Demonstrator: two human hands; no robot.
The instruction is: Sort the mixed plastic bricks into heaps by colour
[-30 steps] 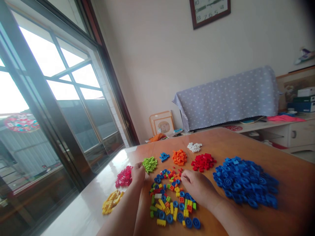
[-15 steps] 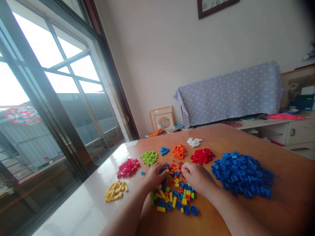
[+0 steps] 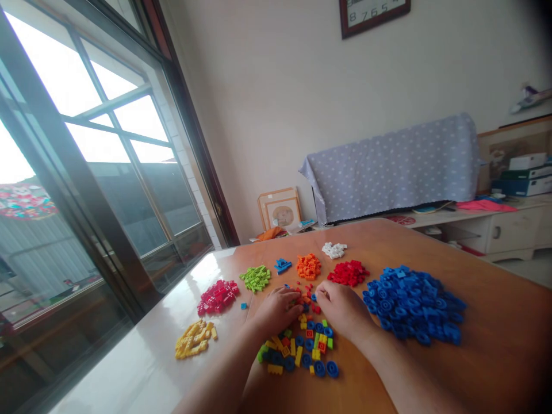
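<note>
A mixed heap of small coloured bricks (image 3: 302, 348) lies on the wooden table (image 3: 495, 345) in front of me. My left hand (image 3: 278, 307) rests on the heap's far left part, fingers curled down among the pieces. My right hand (image 3: 340, 307) sits on the heap's far right part, fingers bent and pinched together; what they hold is hidden. Sorted piles ring the heap: yellow (image 3: 194, 339), magenta (image 3: 218, 296), green (image 3: 255, 278), small blue (image 3: 282, 265), orange (image 3: 308, 266), white (image 3: 333, 249), red (image 3: 348, 272) and a large blue pile (image 3: 411, 302).
A tall window (image 3: 86, 172) runs along the left of the table. Behind the table stand a cloth-covered object (image 3: 392, 167), framed pictures (image 3: 280, 210) on the floor and a low cabinet (image 3: 495, 227) with boxes. A wall clock (image 3: 373, 14) hangs above.
My left hand left the green pile and came right onto the mixed heap. The right hand stayed at the heap's right side. The view shifted slightly.
</note>
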